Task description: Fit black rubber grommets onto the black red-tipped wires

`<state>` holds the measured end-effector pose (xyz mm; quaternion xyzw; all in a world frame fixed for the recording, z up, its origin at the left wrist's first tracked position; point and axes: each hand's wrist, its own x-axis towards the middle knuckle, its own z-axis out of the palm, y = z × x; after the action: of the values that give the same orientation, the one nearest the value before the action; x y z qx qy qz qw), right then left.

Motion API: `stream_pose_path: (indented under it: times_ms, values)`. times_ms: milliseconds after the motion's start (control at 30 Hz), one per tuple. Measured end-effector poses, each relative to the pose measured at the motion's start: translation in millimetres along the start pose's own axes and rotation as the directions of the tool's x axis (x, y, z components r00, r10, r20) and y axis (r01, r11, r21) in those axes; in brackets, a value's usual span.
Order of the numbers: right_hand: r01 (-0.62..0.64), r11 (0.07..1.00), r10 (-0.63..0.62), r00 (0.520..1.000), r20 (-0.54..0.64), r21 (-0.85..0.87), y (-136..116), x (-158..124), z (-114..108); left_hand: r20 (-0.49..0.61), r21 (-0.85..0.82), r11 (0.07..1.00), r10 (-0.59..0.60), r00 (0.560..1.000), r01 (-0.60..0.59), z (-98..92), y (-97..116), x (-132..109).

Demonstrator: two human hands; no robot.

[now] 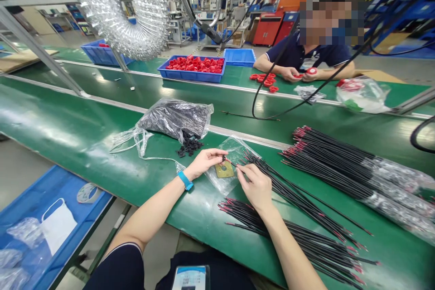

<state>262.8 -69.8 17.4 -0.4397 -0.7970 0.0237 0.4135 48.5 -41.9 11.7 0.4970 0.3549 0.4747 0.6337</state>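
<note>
My left hand (206, 161), with a blue wristband, pinches a small black piece at its fingertips. My right hand (255, 184) pinches the tip of a thin black wire (299, 201) and holds it against that piece. Both hands meet above a small brass-coloured plate (224, 170) lying on a clear plastic bag. A loose pile of small black pieces (189, 146) spills from an open plastic bag (176, 118) just beyond my left hand. A bundle of black wires with red ends (288, 235) lies under my right forearm.
More wire bundles (343, 163) in plastic lie at the right. Across the green belt a person in a dark shirt handles red rings (267, 80). A blue bin of red parts (193, 67), a silver duct (118, 9) and hanging black cables (288, 99) are beyond.
</note>
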Motion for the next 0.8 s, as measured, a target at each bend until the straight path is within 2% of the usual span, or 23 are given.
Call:
stream_pose_path:
  times_ms: [267, 367, 533, 700, 800]
  values:
    - [0.026, 0.999, -0.026, 1.0, 0.004, -0.046, 2.3, -2.2, 2.0, 0.015, -0.049, 0.998, -0.027, 1.0, 0.028, -1.6, -1.7, -0.1]
    - [0.065, 0.993, -0.063, 0.998, 0.02, -0.099, 2.4, -2.8, 2.0, -0.001, 0.049, 0.999, -0.006, 1.0, 0.006, 1.9, 0.8, -0.7]
    - [0.198, 0.957, -0.193, 0.98, 0.046, -0.212, 6.0, -4.5, 4.1, 0.032, 0.352, 0.924, 0.145, 0.989, -0.147, 13.7, 11.1, -6.0]
    - [0.31, 0.899, -0.328, 0.945, -0.006, -0.309, 19.3, -1.7, 7.1, 0.067, 0.342, 0.928, 0.135, 0.989, -0.15, 15.3, 12.6, -5.6]
    - [0.375, 0.888, -0.388, 0.922, 0.001, -0.267, 21.8, -0.7, 6.2, 0.094, 0.369, 0.915, 0.139, 0.986, -0.164, 14.6, 9.9, -6.0]
